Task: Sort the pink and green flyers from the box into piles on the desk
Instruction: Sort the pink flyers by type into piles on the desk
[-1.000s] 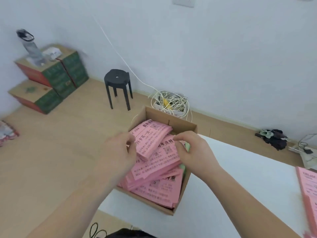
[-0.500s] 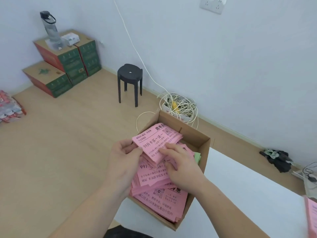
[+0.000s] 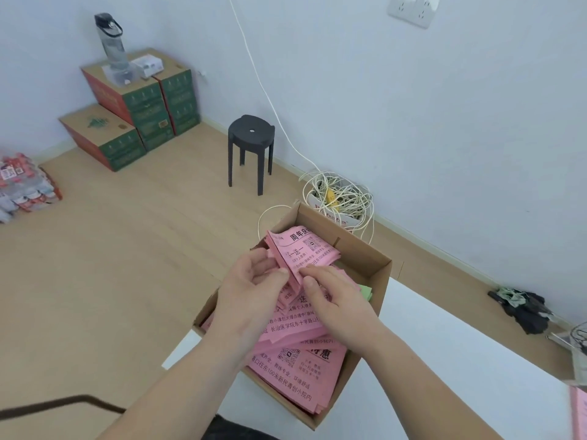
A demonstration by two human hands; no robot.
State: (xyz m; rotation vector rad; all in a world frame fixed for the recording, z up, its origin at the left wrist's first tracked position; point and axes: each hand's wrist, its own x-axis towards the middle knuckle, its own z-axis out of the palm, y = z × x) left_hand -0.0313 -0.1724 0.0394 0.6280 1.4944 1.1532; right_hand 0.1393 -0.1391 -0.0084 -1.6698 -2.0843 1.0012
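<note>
An open cardboard box (image 3: 365,249) sits on the left corner of the white desk (image 3: 444,360), filled with loose pink flyers (image 3: 286,369). A sliver of a green flyer (image 3: 366,292) shows at the box's right wall. Both hands are over the box. My left hand (image 3: 251,290) grips the left edge of a small stack of pink flyers (image 3: 305,249) lifted at a tilt. My right hand (image 3: 336,300) pinches the same stack's lower edge with thumb and fingers. At the desk's far right edge lies a pink pile (image 3: 579,411), mostly cut off.
Beyond the desk, on the wooden floor, are a black stool (image 3: 251,147), a box of tangled white cable (image 3: 340,198) by the wall, stacked red-and-green cartons (image 3: 133,106) with a water bottle (image 3: 112,46), and packaged bottles (image 3: 22,185) at far left. Dark cloth (image 3: 524,308) lies on the floor by the wall.
Both hands have gathered a small stack of pink flyers and raised it out of the box; my right hand moved from the box's right side to the stack's lower edge.
</note>
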